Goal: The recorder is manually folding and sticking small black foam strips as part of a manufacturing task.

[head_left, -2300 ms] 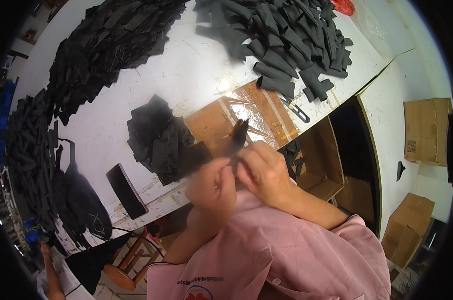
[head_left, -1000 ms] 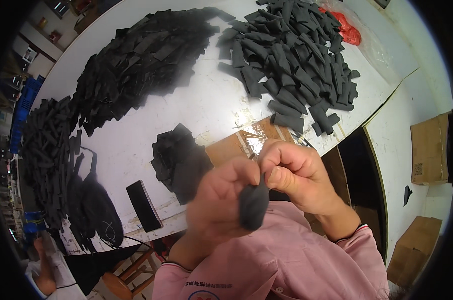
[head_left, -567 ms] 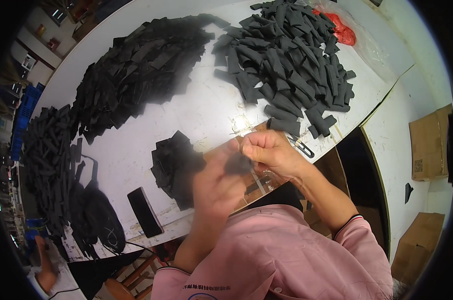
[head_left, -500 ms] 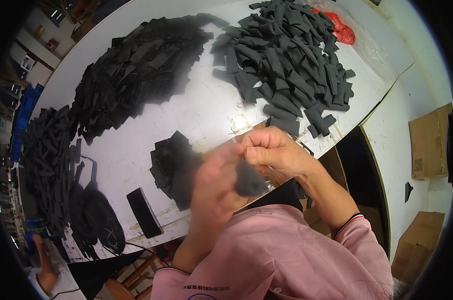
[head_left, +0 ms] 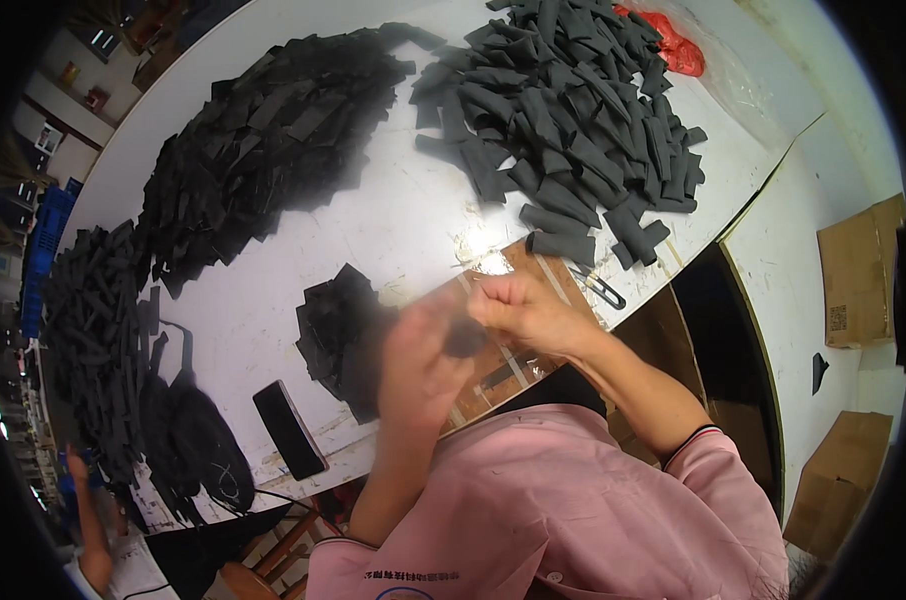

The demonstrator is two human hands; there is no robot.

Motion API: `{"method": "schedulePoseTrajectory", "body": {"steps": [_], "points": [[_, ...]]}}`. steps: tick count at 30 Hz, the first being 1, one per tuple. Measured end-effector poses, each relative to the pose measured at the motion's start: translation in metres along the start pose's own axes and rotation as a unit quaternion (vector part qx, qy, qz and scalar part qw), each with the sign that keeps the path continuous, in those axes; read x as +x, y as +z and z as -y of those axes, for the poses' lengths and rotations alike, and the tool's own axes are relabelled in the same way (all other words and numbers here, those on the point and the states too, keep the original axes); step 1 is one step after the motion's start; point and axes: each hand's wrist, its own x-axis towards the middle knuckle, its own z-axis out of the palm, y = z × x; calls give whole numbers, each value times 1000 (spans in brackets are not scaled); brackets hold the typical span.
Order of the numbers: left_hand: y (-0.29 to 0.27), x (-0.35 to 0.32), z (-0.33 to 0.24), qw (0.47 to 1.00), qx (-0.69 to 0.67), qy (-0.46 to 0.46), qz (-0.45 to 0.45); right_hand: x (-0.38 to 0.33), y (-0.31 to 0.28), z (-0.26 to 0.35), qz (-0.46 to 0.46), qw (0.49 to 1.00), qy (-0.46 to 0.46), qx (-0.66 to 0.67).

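Note:
Over a brown taped board point(head_left: 570, 290) at the table's front edge, my two hands are close together. My right hand point(head_left: 523, 312) is closed, fingers curled, on a dark grey tube-like fabric piece point(head_left: 465, 339) that shows between the hands. My left hand point(head_left: 425, 365) is at the piece's left side, smeared by motion, so its fingers do not show clearly. Just left of it lies a small stack of flat black fabric pieces point(head_left: 335, 335). A short dark strip point(head_left: 497, 376) rests on the board below my hands.
Rolled dark grey tubes point(head_left: 563, 120) are heaped at the back right, flat black pieces point(head_left: 263, 140) at the back left, more dark pieces point(head_left: 93, 340) far left. A phone point(head_left: 290, 428), a black-handled cutting tool point(head_left: 605, 291), a red bag point(head_left: 678, 50) and cardboard boxes point(head_left: 858, 270) surround the work.
Both hands have shifted slightly left, and the dark grey piece between them has moved up and left. More of the board and the cutting tool now show.

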Motion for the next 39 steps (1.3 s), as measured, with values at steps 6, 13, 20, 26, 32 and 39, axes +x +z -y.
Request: {"method": "schedulePoseTrajectory", "body": {"steps": [6, 13, 20, 26, 32, 39], "points": [[13, -8, 14, 881, 399, 247, -58, -6, -12, -32, -22, 998, -63, -21], [21, -14, 7, 823, 412, 389, 27, -25, 11, 28, -125, 772, -388, -487], [4, -1, 22, 922, 302, 244, -14, -21, -3, -14, -93, 792, -299, -524], [39, 2, 1, 809, 525, 244, 99, -21, -4, -17, -89, 808, -369, -451], [22, 7, 14, 815, 534, 227, -12, -15, -4, -29, -77, 851, -298, -426], [24, 9, 15, 761, 589, 267, 40, -10, -9, -49, -90, 850, -318, -411]]}}
